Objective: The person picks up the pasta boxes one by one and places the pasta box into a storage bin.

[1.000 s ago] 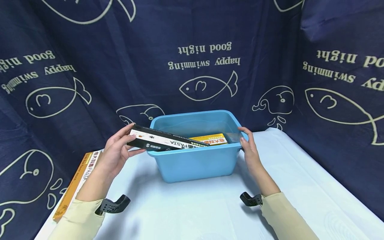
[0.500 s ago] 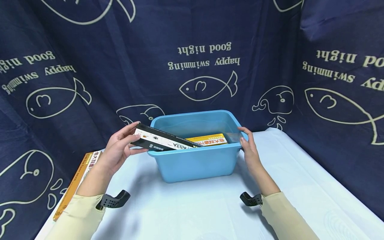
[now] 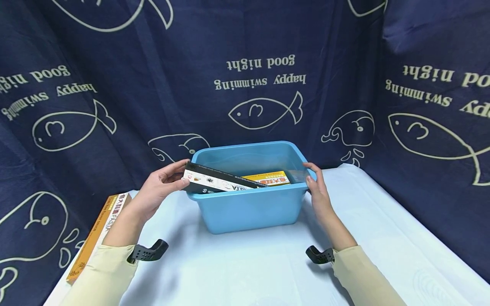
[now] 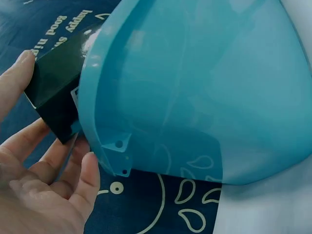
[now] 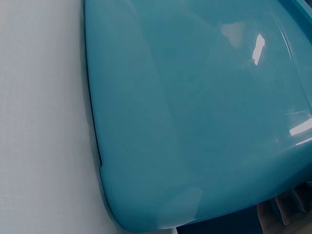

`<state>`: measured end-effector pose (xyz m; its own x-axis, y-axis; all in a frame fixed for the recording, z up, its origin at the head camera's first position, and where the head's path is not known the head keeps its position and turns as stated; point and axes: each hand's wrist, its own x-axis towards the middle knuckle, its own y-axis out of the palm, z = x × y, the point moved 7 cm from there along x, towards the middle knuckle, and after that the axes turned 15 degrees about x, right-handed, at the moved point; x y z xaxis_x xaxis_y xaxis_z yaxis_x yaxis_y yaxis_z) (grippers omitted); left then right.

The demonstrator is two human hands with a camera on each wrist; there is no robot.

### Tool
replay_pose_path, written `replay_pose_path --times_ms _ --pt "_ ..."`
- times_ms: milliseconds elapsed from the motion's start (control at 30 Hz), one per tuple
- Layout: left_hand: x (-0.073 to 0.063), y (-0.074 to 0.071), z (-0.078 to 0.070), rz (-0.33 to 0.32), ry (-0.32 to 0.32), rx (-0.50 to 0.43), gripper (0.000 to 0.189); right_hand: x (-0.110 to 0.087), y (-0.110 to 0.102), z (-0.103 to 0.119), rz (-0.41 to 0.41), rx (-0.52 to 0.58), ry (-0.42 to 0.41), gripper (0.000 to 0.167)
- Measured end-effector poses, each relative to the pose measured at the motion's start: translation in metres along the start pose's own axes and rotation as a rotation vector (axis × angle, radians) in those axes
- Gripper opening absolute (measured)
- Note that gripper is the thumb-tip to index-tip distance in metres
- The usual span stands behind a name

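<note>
A blue plastic bin stands on the white-covered table. Inside it lies a yellow and white pasta box. A black and white pasta box slants down into the bin, its raised left end over the left rim. My left hand holds that end, thumb on the near side. In the left wrist view, the thumb touches a corner of the black box, and the fingers of the left hand are below it, by the rim. My right hand grips the bin's right rim, thumb outside.
An orange and white pasta box lies along the table's left edge, partly behind my left forearm. Dark blue fabric with fish drawings hangs behind and on both sides of the table.
My left hand has moved right, and the black box has slid further into the bin, so less of it sticks out past the left rim. My right hand stays on the right rim.
</note>
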<state>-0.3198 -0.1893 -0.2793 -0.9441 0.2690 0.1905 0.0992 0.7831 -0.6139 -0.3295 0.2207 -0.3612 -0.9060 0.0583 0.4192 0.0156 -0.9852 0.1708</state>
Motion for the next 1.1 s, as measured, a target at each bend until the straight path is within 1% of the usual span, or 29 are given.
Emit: replay_pose_path --times_ms 100,233,400,633,733,900,1100 --pt "0.003 0.003 0.002 -0.007 -0.011 0.025 0.065 0.000 0.000 0.000 0.000 0.004 -0.005 0.049" --pt "0.007 0.007 0.001 -0.010 -0.009 0.046 0.066 0.001 0.001 0.002 -0.001 0.009 -0.013 0.049" --pt "0.012 0.015 -0.002 0.009 -0.001 0.086 0.067 0.001 0.001 0.002 -0.005 0.012 -0.011 0.049" --pt "0.016 0.025 -0.003 0.048 -0.044 0.129 0.068 0.000 0.000 -0.001 -0.003 0.001 -0.002 0.050" --pt "0.018 0.028 -0.004 0.056 -0.039 0.147 0.069 0.001 -0.001 -0.001 -0.005 -0.001 0.000 0.050" --pt "0.019 0.032 -0.005 0.061 -0.022 0.201 0.070 0.000 0.000 -0.002 -0.005 0.002 0.001 0.050" --pt "0.019 0.034 -0.006 0.066 0.014 0.256 0.068 0.000 -0.001 -0.002 -0.007 -0.006 0.006 0.050"
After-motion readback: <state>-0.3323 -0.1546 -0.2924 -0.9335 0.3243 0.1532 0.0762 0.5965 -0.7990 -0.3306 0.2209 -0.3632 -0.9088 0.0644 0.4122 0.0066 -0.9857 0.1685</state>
